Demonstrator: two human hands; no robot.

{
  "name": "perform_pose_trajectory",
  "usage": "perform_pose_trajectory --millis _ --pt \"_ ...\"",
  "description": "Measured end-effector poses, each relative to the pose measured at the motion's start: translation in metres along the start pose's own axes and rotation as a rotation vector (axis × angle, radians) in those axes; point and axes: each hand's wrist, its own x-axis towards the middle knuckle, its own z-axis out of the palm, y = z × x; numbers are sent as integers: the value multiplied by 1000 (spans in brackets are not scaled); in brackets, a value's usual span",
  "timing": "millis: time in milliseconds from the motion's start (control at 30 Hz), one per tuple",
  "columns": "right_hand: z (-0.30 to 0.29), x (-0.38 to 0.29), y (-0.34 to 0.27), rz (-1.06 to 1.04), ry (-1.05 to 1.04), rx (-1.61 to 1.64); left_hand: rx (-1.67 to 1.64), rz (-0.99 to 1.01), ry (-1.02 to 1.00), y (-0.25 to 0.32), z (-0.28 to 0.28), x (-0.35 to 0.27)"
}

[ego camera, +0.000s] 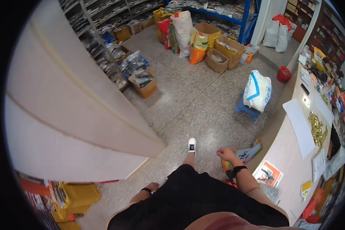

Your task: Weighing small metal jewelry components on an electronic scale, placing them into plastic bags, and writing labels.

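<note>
My right hand (pixel 226 154), with a dark band at the wrist, hangs beside the long table with its fingers curled in. Nothing shows in it. Below it on the floor are colourful printed bags (pixel 248 153) against the table's side. My left hand (pixel 153 187) hangs low by my black clothing, also banded at the wrist. Its fingers are partly hidden, so whether it holds anything is unclear. One white shoe (pixel 192 144) with black laces is on the speckled floor ahead of me.
At right, the light wooden table (pixel 293 175) bears gold-coloured pieces (pixel 317 129) and white sheets (pixel 299 128). A white sack (pixel 257 90) rests on a blue stool (pixel 247 110). A pale partition (pixel 83 115) fills the left. Beyond are open cartons (pixel 217 61), upright sacks (pixel 181 33) and loaded shelves (pixel 103 18).
</note>
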Motion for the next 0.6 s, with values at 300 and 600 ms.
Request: perform_pose_trajectory --millis 300,600 --pt "-89 -94 45 1012 -302 -124 328 136 -144 144 -160 161" --pt "-77 32 118 611 -248 -41 113 130 174 270 -335 249"
